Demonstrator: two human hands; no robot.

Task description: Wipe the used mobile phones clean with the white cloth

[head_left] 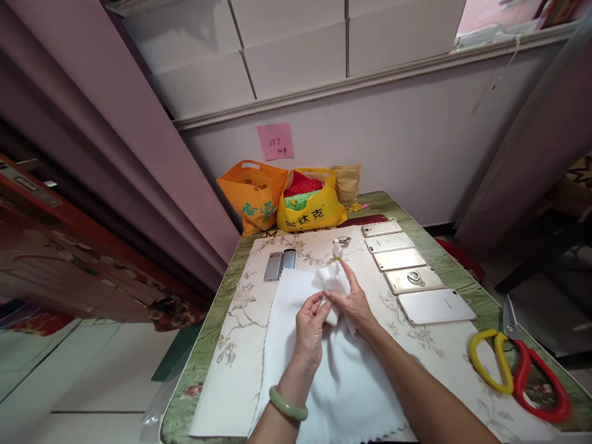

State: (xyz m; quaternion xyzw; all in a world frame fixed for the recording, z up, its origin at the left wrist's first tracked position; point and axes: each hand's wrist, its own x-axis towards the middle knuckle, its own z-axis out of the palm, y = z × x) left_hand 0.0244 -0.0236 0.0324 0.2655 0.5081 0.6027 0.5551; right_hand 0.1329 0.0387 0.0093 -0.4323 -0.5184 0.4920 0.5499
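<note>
A large white cloth (289, 314) with zigzag-cut edges lies across the near middle of the table. My left hand (309, 330), with a green bangle on its wrist, is closed, thumb and fingers pinching a bunched part of the cloth. My right hand (355, 305) grips the same bunch from the right, its index finger stretched along the raised fold. A pale, flat-looking shape shows between the hands; whether it is a phone or only folded cloth cannot be made out. Just beyond the fingertips stands a small white bottle (337, 249).
Several phones (436, 306) lie in a column at right, one with a ring holder (416, 279). Two more phones (273, 266) sit left of the cloth. Scissors (513, 370) with red and yellow handles rest at the right edge. Orange (259, 200) and yellow (312, 216) bags stand behind.
</note>
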